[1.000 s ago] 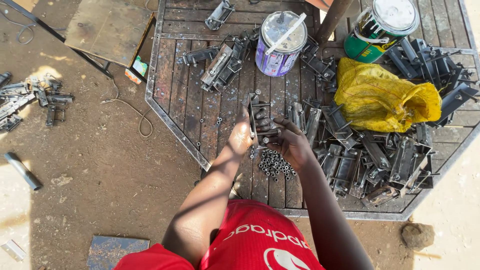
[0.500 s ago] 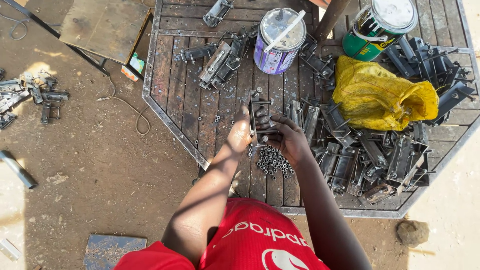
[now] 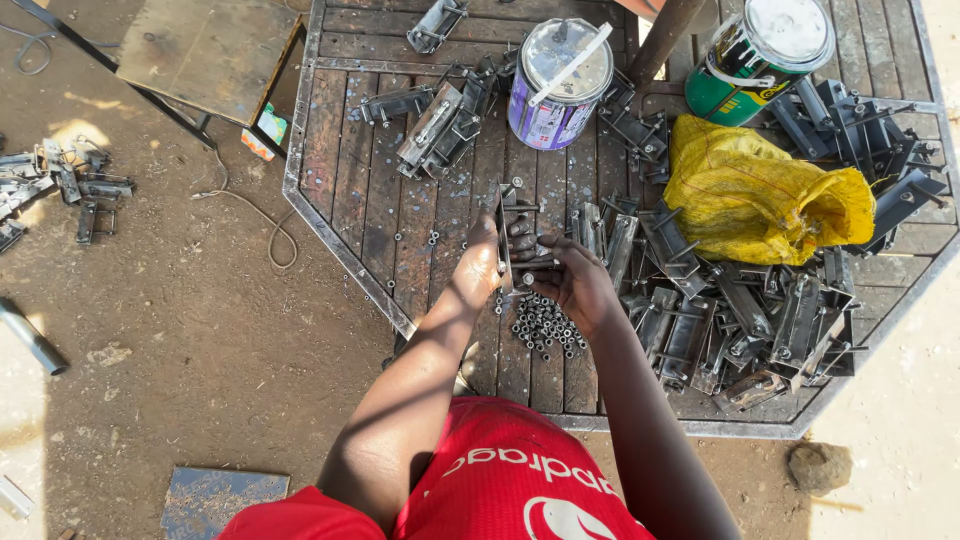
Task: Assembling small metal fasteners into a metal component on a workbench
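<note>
Left hand [image 3: 478, 268] clamps the upright metal bracket [image 3: 512, 235], long axis near-to-far; right hand [image 3: 575, 280] pinches its right side. Nuts [image 3: 545, 325] lie just near.

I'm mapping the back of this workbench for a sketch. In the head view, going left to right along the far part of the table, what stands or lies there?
Grey metal bracket pieces → purple paint can → green paint can → yellow sack, set slightly nearer.
</note>
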